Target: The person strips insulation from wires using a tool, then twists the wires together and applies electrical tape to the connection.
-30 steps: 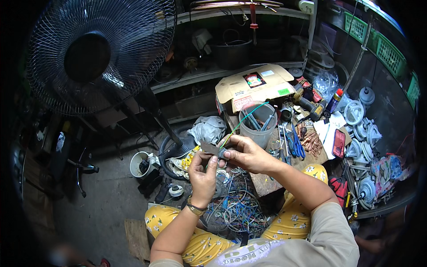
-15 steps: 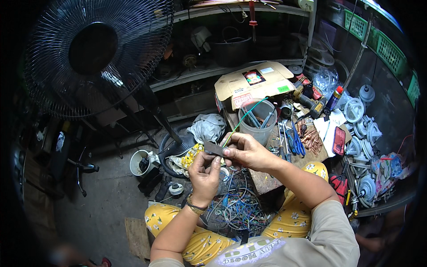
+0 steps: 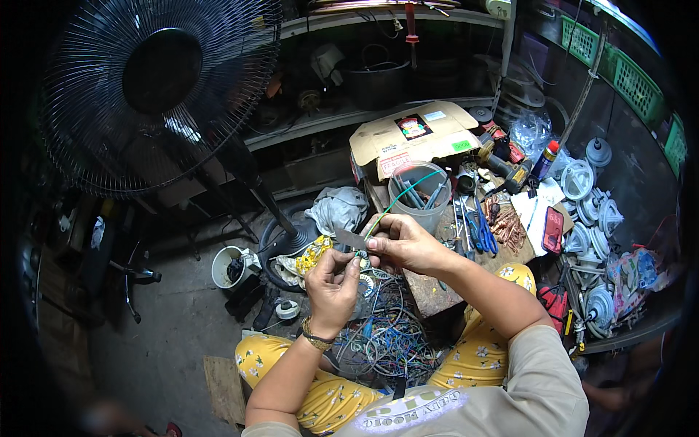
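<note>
My right hand is closed around a flat grey knife blade, whose end sticks out to the left. A thin green wire rises from between the same fingers and curves up over a translucent bucket. Just below and left of the blade, my left hand is pinched, with a bit of green wire showing at its fingertips. My fingers hide the wire's lower part. Under both hands, between my knees, lies a tangled heap of many-coloured wires.
To the right, a wooden bench bears blue-handled pliers, stripped copper wire, a phone and a cordless drill. White plastic parts pile up beyond it. A standing fan looms at upper left, near a white pail.
My hands have drawn slightly apart, opening a small gap between blade and left fingertips. The green wire's upper end has dipped a little.
</note>
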`<state>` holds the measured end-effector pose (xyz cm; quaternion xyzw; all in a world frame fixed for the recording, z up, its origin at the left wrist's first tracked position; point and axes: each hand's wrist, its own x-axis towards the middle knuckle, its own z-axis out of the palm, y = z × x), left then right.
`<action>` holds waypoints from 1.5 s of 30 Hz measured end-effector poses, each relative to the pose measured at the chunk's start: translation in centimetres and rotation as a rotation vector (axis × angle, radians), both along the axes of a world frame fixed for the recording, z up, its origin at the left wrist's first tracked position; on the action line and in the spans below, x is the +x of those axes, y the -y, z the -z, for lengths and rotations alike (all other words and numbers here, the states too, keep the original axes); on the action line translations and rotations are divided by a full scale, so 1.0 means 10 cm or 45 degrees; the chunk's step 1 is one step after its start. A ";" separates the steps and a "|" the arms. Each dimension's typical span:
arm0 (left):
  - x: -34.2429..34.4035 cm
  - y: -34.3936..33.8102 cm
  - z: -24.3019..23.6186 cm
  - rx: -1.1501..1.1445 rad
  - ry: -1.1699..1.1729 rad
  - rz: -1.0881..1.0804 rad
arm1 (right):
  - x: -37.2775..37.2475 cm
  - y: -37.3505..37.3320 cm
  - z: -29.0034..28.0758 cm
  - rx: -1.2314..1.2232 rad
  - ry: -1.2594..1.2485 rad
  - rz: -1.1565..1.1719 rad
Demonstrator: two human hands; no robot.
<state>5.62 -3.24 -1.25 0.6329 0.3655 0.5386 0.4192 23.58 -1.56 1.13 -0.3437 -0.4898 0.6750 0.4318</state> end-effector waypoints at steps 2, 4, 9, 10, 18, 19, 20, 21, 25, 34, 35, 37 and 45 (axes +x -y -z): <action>0.00 0.00 0.01 -0.035 0.031 0.009 | 0.00 0.00 -0.03 0.006 0.045 0.010; 0.00 0.00 0.01 -0.077 0.088 0.032 | 0.00 0.00 -0.04 0.005 0.075 0.025; -0.01 0.03 -0.01 -0.232 0.241 0.137 | 0.03 -0.05 0.04 0.011 0.055 0.020; -0.02 0.04 0.00 -0.294 0.285 0.152 | 0.07 -0.07 0.04 0.020 0.055 0.059; -0.04 0.11 0.00 -0.470 0.425 0.156 | 0.26 -0.15 -0.15 0.051 0.091 0.261; -0.07 0.13 -0.01 -0.480 0.411 0.150 | 0.36 -0.23 -0.08 0.102 -0.004 0.317; -0.09 0.14 -0.02 -0.480 0.400 0.161 | 0.44 -0.29 -0.11 0.156 -0.091 0.372; -0.11 0.15 -0.02 -0.480 0.389 0.173 | 0.55 -0.32 -0.17 0.221 -0.056 0.398; -0.13 0.15 0.05 -0.504 0.415 0.159 | 0.52 -0.22 -0.20 0.132 -0.147 0.395; -0.13 0.14 -0.01 -0.557 0.309 0.267 | 0.20 -0.15 -0.09 0.096 -0.116 0.228; -0.14 0.13 0.02 -0.596 0.371 0.350 | 0.16 -0.15 -0.04 0.113 -0.095 0.194; -0.10 0.13 0.02 -0.597 0.387 0.279 | 0.14 -0.17 0.03 0.087 -0.056 0.135; -0.15 0.07 0.10 -0.435 0.280 0.138 | 0.02 -0.07 -0.05 0.205 0.195 0.078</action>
